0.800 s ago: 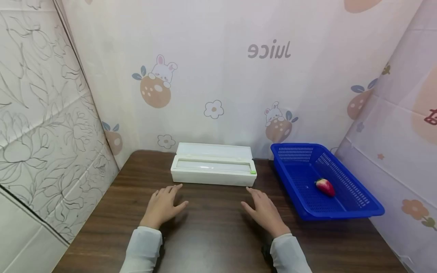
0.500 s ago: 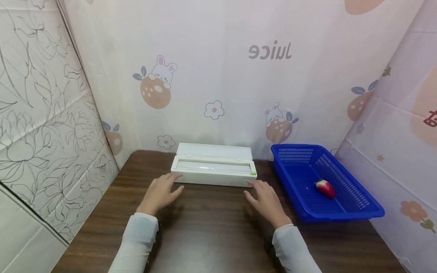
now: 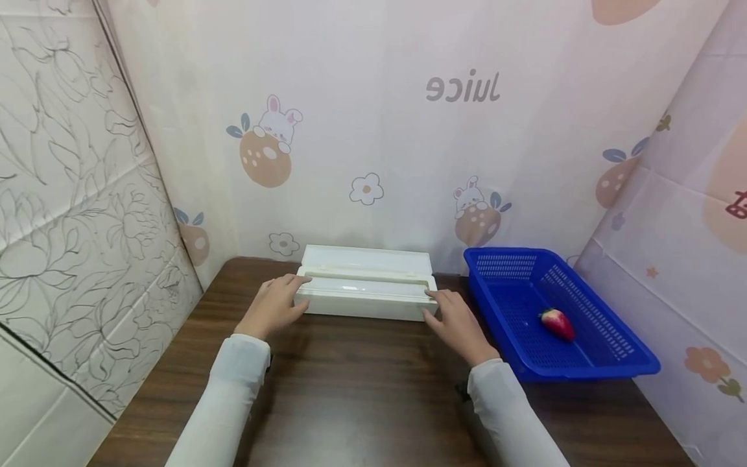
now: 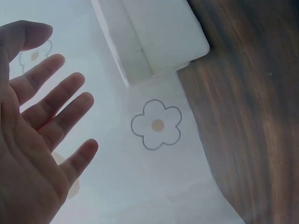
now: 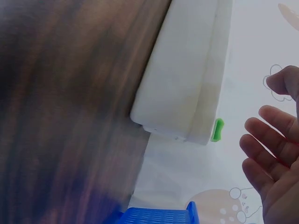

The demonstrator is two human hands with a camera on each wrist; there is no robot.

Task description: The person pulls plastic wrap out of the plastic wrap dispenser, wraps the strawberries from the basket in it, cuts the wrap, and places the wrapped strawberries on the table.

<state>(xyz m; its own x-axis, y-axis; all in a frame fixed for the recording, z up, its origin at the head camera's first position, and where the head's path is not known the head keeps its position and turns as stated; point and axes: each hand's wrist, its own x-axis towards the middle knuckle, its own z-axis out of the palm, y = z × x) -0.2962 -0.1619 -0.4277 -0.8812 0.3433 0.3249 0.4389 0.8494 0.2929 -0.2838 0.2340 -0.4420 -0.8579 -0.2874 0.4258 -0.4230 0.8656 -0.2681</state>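
Note:
A long white cling film dispenser [image 3: 362,305] stands at the back of the table, its lid [image 3: 367,259] tilted back and a pale roll lying inside. My left hand [image 3: 271,306] is at its left end, fingers slightly bent and apart. At the right end is my right hand [image 3: 459,322], likewise loosely spread. Both wrist views show a gap between the hands and the dispenser's white body [image 4: 163,37], and neither hand holds anything. The green slider [image 5: 217,130] shows in the right wrist view; in the head view my right fingers cover it.
To the right stands a blue plastic basket [image 3: 513,350] with a red and white strawberry [image 3: 557,323] in it. The dark wooden table [image 3: 350,389] meets a patterned wall covering [image 3: 373,130] behind the dispenser. More covering hangs on both sides.
Both hands have moved forward from in front of the dispenser to its two ends and risen to its top edge. Dispenser, basket and strawberry have stayed in place.

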